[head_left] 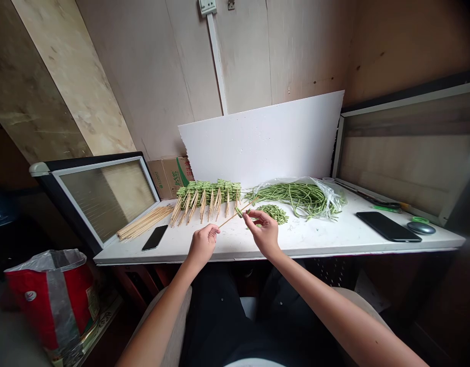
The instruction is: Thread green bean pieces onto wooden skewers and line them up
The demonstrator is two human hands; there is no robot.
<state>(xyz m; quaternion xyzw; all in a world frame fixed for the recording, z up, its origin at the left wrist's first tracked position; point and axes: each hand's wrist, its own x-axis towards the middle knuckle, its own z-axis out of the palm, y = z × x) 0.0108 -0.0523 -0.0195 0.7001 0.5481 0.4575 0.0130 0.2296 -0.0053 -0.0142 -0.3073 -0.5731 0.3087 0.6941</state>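
Note:
My left hand [203,243] is closed on the lower end of a thin wooden skewer [229,220], which slants up to the right. My right hand [264,232] pinches a short piece of green bean [239,212] at the skewer's upper part; whether the skewer passes through it is too small to tell. Just behind that hand lies a small pile of cut bean pieces [275,213]. Beyond my left hand, several skewers loaded with bean pieces [208,191] are stacked, their bare sticks pointing toward me.
Long green beans [296,193] lie in a clear plastic bag at the back. Left are a bundle of bare skewers [143,224] and a phone [155,238]. A larger black phone [387,227] and a mouse [421,228] lie right. A white board [265,137] stands behind the table [314,242].

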